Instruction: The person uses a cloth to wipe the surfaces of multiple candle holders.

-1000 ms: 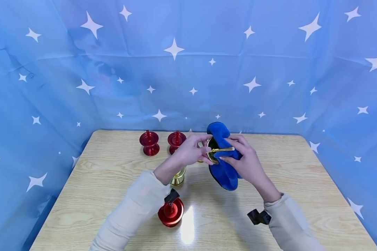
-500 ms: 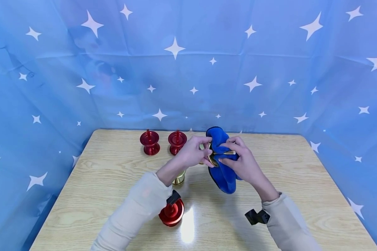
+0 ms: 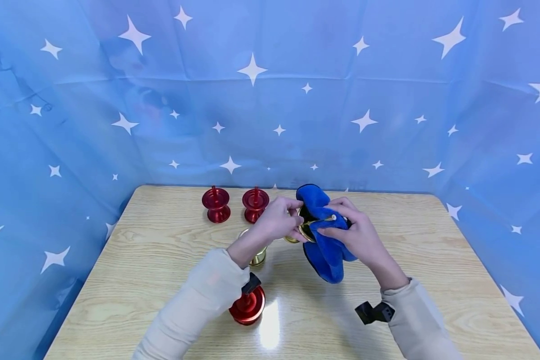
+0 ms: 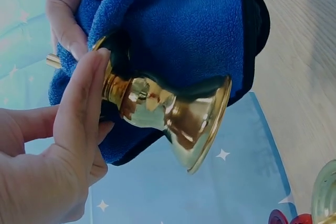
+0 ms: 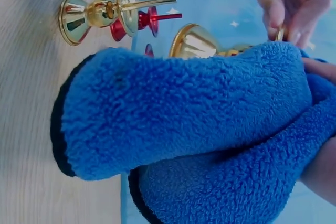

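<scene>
My left hand (image 3: 279, 220) pinches the dish rim of a shiny gold candle holder (image 4: 147, 103), which is tilted on its side above the table. Its flared base points away from the fingers in the left wrist view. In my right hand (image 3: 357, 230) is a bunched blue cloth (image 3: 326, 257) with dark edging, gripped around the holder's central pin and pressed against the dish. The pin's tip (image 4: 53, 61) pokes out of the cloth. Folds of the cloth hang down and hide part of the dish and several right fingers.
Another gold candle holder (image 5: 100, 13) stands upright on the wooden table (image 3: 162, 280), partly under my left forearm. Two red candle holders (image 3: 216, 202) (image 3: 255, 202) stand toward the back; a third red holder (image 3: 248, 307) is near the front. A starry blue curtain (image 3: 207, 100) surrounds the table.
The gold holder has turned and tilted in my left hand, its dish facing differently. My right hand has worked the cloth further along the pin, so less of it shows.
</scene>
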A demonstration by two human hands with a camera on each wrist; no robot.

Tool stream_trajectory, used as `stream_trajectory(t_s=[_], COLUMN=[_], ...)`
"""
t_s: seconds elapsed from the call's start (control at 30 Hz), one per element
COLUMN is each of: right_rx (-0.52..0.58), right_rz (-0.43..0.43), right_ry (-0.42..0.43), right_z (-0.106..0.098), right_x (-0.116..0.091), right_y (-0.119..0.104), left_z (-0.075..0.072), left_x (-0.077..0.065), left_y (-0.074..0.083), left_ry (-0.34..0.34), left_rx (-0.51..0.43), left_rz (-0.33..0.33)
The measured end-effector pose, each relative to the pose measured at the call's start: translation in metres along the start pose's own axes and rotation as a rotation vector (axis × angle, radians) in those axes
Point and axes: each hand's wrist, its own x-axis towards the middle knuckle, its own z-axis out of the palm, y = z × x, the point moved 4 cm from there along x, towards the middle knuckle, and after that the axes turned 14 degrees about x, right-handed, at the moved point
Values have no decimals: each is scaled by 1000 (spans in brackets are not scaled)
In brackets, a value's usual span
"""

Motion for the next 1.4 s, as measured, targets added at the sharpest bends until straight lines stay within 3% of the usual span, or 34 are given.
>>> stream_trajectory(t_s=[0.3, 0.47, 0.6, 0.83, 1.07, 1.17, 1.4], right_rx=[-5, 13, 39, -119, -312, -377, -375], right_rz=[34, 33, 19, -38, -224, -267, -262], right_ry=[13, 140, 215, 79, -66, -106, -163], right_z=[-15, -29, -29, -10, 4, 10, 17], right_x=[-2, -4, -4, 3, 6, 6, 5], right_y=[-15, -25, -21, -11, -18, -20, -16], left_z=[-3, -12, -17, -16, -14, -13, -9], left_x=[2, 4, 5, 1, 0, 0, 3], left_y=[-4, -12, -12, -5, 0, 0, -5], left_ry=[-1, -15, -32, -93, -90, -93, -105], left_rx=[-65, -190, -223, -131, 38, 90, 115], left_rz=[8, 35, 67, 120, 112, 109, 104])
